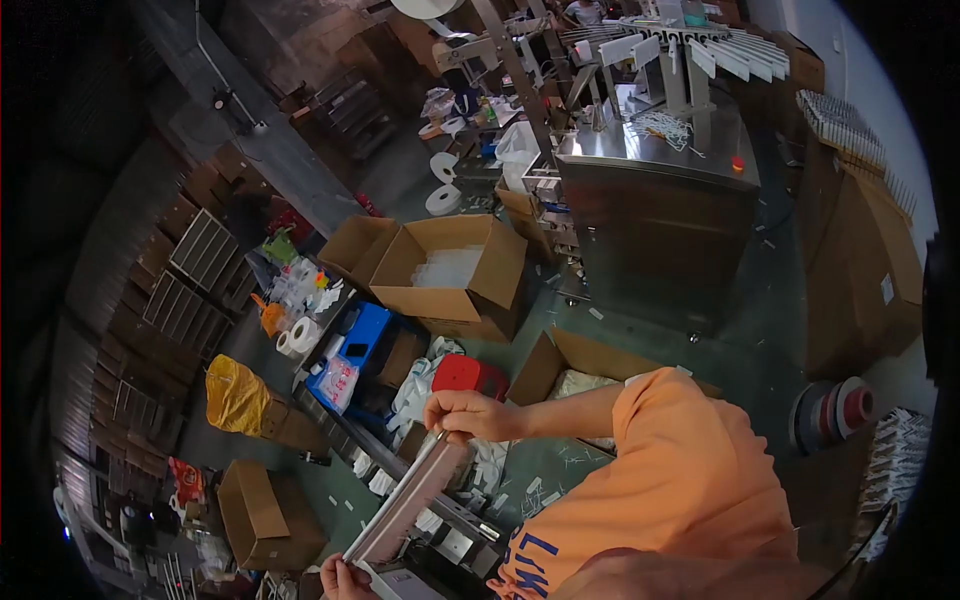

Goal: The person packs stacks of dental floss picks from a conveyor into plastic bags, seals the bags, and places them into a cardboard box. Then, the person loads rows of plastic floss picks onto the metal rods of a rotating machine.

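Note:
My right hand [465, 415] reaches out from an orange sleeve, fingers pinched at the upper end of a long thin white strip [395, 497]. At the strip's lower end, near the bottom edge of the view, my left hand [345, 580] is closed on it and partly cut off by the frame. The strip slants between the two hands along a pale pinkish panel [415, 505]. Metal machine parts [455, 545] lie just right of the panel. I cannot make out exactly what the strip is.
A red stool [468, 374] stands beyond my right hand. Open cardboard boxes [440, 300] sit ahead and to the left, with a blue bin [367, 335] between. Behind is a steel machine [655, 210]. White scraps litter the green floor [640, 330].

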The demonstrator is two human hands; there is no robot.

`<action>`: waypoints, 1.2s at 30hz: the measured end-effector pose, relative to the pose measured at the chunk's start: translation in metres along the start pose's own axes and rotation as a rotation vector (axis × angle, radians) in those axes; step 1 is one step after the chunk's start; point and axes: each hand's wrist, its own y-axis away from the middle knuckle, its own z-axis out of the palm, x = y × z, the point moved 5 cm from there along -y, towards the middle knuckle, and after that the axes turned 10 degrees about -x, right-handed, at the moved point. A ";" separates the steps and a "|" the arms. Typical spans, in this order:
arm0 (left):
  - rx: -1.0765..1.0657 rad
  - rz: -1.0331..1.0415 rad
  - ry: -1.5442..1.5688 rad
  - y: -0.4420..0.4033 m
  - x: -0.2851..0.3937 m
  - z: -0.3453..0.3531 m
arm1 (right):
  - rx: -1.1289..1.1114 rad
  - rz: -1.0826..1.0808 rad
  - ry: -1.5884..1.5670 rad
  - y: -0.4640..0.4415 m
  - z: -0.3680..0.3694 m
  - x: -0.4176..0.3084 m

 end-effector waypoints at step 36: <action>0.922 0.544 -1.259 0.052 0.122 -0.076 | -0.546 0.064 -0.416 -0.234 0.232 0.037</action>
